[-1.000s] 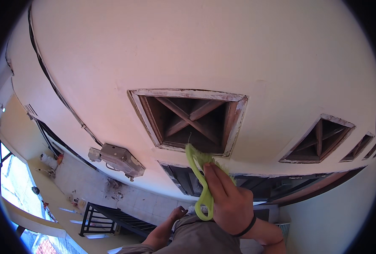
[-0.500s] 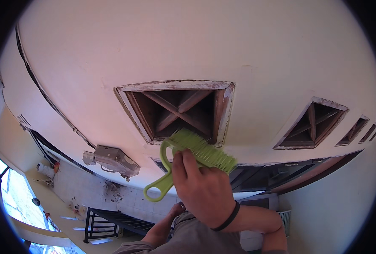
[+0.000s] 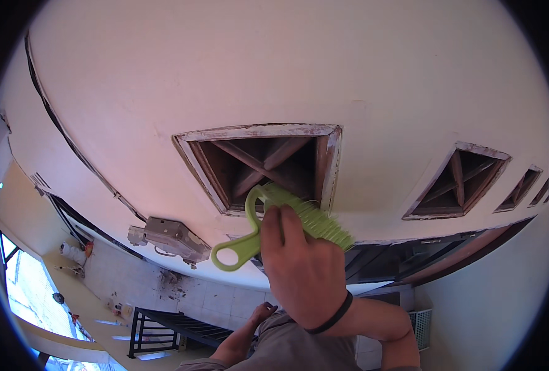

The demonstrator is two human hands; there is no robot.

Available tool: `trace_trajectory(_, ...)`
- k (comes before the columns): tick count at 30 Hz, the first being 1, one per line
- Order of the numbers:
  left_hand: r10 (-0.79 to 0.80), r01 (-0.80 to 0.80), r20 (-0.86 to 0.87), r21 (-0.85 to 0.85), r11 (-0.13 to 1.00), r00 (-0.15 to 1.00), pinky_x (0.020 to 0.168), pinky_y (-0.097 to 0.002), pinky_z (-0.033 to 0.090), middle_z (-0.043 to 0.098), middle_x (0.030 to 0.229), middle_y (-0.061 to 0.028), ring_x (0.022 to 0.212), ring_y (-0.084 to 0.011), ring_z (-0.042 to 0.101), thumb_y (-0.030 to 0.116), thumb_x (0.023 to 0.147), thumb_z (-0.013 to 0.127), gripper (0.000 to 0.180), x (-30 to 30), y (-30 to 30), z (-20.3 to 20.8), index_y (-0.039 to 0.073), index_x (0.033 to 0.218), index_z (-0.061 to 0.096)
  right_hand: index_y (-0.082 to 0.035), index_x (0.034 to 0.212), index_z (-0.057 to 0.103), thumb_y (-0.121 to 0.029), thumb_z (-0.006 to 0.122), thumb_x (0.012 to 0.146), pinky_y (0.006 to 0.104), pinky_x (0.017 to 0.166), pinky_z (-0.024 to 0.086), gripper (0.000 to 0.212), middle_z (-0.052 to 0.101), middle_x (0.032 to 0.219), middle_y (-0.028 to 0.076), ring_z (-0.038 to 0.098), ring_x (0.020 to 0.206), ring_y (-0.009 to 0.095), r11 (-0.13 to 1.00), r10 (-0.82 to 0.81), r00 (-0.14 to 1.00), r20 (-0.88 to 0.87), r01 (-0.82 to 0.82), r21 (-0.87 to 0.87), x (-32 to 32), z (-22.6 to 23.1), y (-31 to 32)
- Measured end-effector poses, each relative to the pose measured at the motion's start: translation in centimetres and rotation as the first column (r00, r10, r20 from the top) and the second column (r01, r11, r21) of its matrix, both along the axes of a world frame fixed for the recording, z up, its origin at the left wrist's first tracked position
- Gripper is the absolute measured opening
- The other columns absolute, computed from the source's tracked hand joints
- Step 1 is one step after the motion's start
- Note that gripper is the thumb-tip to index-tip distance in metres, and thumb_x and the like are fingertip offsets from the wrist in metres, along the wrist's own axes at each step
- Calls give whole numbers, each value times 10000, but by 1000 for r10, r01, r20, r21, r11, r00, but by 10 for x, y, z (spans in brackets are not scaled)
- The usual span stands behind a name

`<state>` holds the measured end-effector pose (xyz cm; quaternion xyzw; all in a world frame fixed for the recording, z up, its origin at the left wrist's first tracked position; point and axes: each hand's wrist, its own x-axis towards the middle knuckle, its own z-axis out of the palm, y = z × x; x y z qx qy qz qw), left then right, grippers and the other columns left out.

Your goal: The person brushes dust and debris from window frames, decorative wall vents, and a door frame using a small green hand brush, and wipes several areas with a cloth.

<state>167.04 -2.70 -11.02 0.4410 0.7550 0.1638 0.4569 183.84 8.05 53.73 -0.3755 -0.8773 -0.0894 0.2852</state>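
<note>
Head view looks up at a pale wall [image 3: 274, 80] with a square vent opening [image 3: 265, 164] holding crossed slats. More vents [image 3: 460, 182] run toward 3 o'clock, the last cut off by the rim. Right hand [image 3: 302, 263] is clamped on a green brush [image 3: 287, 222], its bristles at the vent's lower edge, its grip partly hidden. Left hand [image 3: 259, 312] hangs low at 6 o'clock, too small to judge.

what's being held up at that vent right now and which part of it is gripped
The right hand holds a green plastic brush by the back of its head, fingers over it; the looped handle sticks out free. The left hand holds nothing.
</note>
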Motion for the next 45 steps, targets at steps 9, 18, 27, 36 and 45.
trace_trajectory(9, -44, 73, -160, 177, 982, 986, 1052, -492, 502, 703, 1282, -244, 1223, -403, 658, 623, 920, 645, 653, -11, -21, -36, 60, 1242, 725, -34, 1230, 656, -111, 707, 784, 303, 525, 570, 455, 694, 1154, 114, 729, 676, 198, 963, 267, 953, -143, -268, 9, 10, 4, -22)
trace_trajectory(18, 96, -96, 21, 31, 995, 995, 1050, -499, 501, 711, 1261, -245, 1219, -412, 656, 627, 924, 642, 657, 6, -30, -8, 66, 1257, 718, -38, 1256, 664, -106, 700, 811, 306, 564, 584, 452, 689, 1219, 114, 724, 663, 201, 954, 288, 953, -99, -294, -61, 18, -15, -18)
trace_trajectory(27, 86, -87, -15, -30, 996, 996, 1047, -499, 502, 715, 1248, -247, 1215, -413, 657, 630, 929, 636, 655, 12, -23, 9, 71, 1261, 715, -9, 1359, 632, -95, 796, 756, 328, 603, 593, 631, 664, 1335, 150, 748, 828, 234, 933, 353, 845, -402, -351, 81, -3, -7, 2)
trace_trajectory(36, 85, -89, -39, -92, 992, 996, 1042, -496, 505, 720, 1231, -249, 1206, -413, 661, 634, 933, 628, 653, 11, -32, 20, 77, 1264, 712, 17, 1376, 581, 16, 752, 836, 390, 803, 620, 566, 685, 1248, 173, 736, 979, 354, 851, 382, 730, -566, -517, -93, -11, -26, -2)
trace_trajectory(45, 109, -107, 18, -64, 992, 994, 1012, -487, 524, 742, 1171, -251, 1145, -415, 693, 641, 919, 628, 671, 9, -25, 38, 66, 1255, 714, 55, 1342, 587, -29, 698, 918, 421, 821, 602, 446, 680, 1223, 242, 718, 972, 412, 851, 379, 688, -619, -522, -59, -15, -25, 4)
